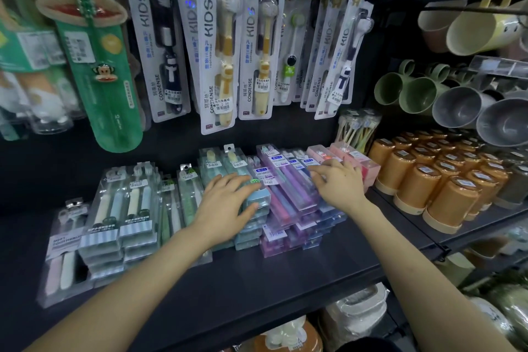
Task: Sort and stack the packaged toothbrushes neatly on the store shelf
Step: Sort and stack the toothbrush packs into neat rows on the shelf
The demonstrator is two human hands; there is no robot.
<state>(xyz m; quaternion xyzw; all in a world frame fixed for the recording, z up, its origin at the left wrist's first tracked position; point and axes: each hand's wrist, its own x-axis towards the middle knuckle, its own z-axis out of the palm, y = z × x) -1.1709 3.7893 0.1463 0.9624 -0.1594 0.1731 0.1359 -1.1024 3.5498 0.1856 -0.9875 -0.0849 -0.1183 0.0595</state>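
Note:
Packaged toothbrushes lie in stacks on a dark shelf [257,280]. A teal-blue stack [257,206] sits in the middle, with my left hand [225,203] lying flat on top of it, fingers spread and straight. Right of it lies a pink and purple stack [288,197]. My right hand [340,183] rests on its right side with fingers extended over the packs. To the left are clear packs with white and green brushes [125,208], and one soft-toothbrush pack [63,260] at the far left.
Kids' toothbrush cards [211,37] hang on hooks above the shelf, and a green monkey pack [97,66] hangs at the left. Pink boxes [354,160] sit at the back right. Orange cups [440,180] fill the neighbouring shelf, with mugs [457,106] above them.

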